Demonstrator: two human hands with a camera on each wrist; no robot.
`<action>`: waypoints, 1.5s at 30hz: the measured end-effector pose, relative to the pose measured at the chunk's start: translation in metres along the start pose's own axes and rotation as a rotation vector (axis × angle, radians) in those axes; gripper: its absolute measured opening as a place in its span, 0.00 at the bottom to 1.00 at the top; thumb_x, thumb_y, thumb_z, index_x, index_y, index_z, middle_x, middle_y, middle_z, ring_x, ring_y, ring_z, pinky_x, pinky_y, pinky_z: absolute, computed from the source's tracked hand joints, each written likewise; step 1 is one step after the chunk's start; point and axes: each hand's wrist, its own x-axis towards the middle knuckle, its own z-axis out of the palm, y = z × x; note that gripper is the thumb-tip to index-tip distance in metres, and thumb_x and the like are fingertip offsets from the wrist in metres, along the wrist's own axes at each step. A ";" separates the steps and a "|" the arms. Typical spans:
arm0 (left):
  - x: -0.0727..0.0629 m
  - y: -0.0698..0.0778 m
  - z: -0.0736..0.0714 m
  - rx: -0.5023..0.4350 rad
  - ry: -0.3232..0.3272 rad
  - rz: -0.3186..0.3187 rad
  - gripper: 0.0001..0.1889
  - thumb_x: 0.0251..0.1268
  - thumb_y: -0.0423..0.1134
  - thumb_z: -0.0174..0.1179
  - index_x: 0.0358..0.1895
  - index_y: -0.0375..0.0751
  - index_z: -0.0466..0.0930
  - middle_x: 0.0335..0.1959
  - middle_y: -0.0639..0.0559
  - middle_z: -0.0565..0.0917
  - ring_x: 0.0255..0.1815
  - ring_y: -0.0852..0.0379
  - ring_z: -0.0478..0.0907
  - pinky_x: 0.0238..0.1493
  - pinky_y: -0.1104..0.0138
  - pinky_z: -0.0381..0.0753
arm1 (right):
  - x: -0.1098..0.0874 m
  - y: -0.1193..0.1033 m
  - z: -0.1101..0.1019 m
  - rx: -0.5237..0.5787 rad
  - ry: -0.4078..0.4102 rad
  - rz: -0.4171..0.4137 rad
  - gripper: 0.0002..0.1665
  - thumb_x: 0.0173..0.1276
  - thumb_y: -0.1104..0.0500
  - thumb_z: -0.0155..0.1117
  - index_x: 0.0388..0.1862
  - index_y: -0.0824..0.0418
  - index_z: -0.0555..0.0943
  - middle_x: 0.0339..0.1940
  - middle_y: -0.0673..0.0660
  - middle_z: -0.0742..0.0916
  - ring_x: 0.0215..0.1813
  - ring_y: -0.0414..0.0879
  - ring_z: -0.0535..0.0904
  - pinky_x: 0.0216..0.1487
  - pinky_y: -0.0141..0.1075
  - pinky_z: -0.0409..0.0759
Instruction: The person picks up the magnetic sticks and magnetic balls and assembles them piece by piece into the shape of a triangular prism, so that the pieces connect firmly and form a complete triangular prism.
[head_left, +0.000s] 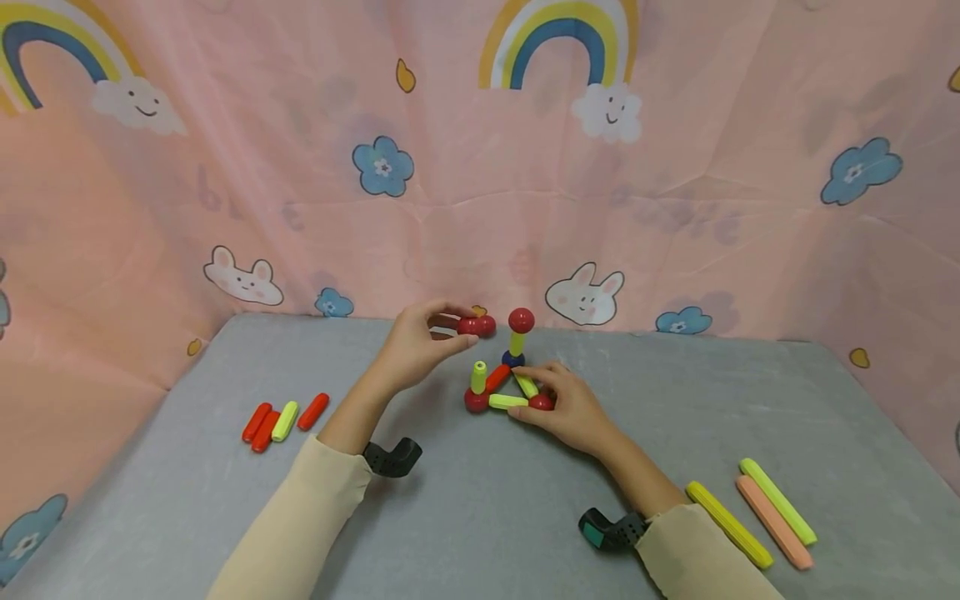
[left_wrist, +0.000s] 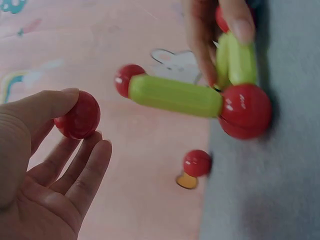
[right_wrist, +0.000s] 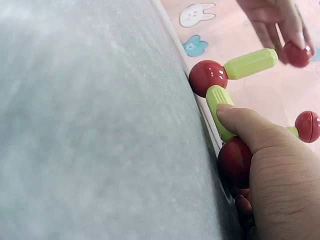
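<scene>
My left hand [head_left: 416, 346] pinches a red ball [left_wrist: 82, 117] between thumb and fingertips, raised above the table. Below and to its right stands a triangular frame of balls and short rods. At the frame's left corner, a short yellow-green rod [head_left: 479, 378] points up from a red ball [head_left: 476, 401], its top end bare. The back corner is a dark blue ball [head_left: 513, 359] bearing an upright rod topped by another red ball [head_left: 521, 320]. My right hand [head_left: 570, 408] grips the right corner around a red ball [head_left: 542, 402], its thumb on the front yellow-green rod [right_wrist: 218, 112].
Another red ball [left_wrist: 197, 163] lies at the back of the table. Several short red and yellow-green rods [head_left: 285, 422] lie at the left. Longer yellow, green and orange rods [head_left: 775, 522] lie at the right front, beside my right sleeve. A pink printed cloth [head_left: 465, 233] hangs behind the grey table.
</scene>
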 end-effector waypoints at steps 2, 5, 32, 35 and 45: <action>-0.004 0.005 -0.001 -0.020 0.000 0.011 0.16 0.64 0.40 0.70 0.54 0.46 0.84 0.55 0.49 0.85 0.56 0.49 0.83 0.59 0.57 0.85 | 0.000 0.000 -0.001 0.001 -0.002 0.004 0.33 0.60 0.47 0.76 0.64 0.52 0.81 0.50 0.55 0.83 0.45 0.45 0.73 0.42 0.35 0.71; -0.007 0.010 -0.002 -0.044 -0.002 0.018 0.16 0.64 0.40 0.70 0.54 0.46 0.84 0.55 0.49 0.85 0.56 0.49 0.83 0.59 0.57 0.85 | -0.001 -0.001 -0.002 -0.002 -0.001 0.006 0.33 0.61 0.47 0.76 0.64 0.52 0.81 0.51 0.55 0.83 0.46 0.46 0.73 0.42 0.35 0.72; -0.016 0.004 0.006 0.008 -0.173 0.081 0.15 0.62 0.34 0.71 0.52 0.43 0.83 0.50 0.49 0.86 0.51 0.52 0.84 0.57 0.56 0.85 | -0.001 -0.001 -0.002 -0.002 -0.002 -0.001 0.33 0.61 0.47 0.76 0.64 0.52 0.81 0.49 0.55 0.83 0.43 0.45 0.73 0.41 0.35 0.71; -0.015 0.004 0.005 -0.005 -0.191 0.076 0.15 0.62 0.33 0.70 0.52 0.43 0.83 0.51 0.48 0.86 0.51 0.51 0.85 0.57 0.55 0.85 | -0.001 -0.002 -0.002 -0.002 0.000 -0.006 0.33 0.60 0.47 0.76 0.64 0.52 0.81 0.49 0.55 0.83 0.43 0.44 0.73 0.41 0.34 0.71; -0.015 0.004 -0.002 -0.001 -0.240 0.090 0.15 0.61 0.32 0.70 0.51 0.43 0.83 0.53 0.48 0.85 0.51 0.49 0.86 0.57 0.52 0.85 | 0.000 -0.003 -0.002 -0.007 -0.002 -0.010 0.33 0.60 0.47 0.76 0.64 0.53 0.81 0.48 0.55 0.83 0.43 0.44 0.72 0.40 0.33 0.71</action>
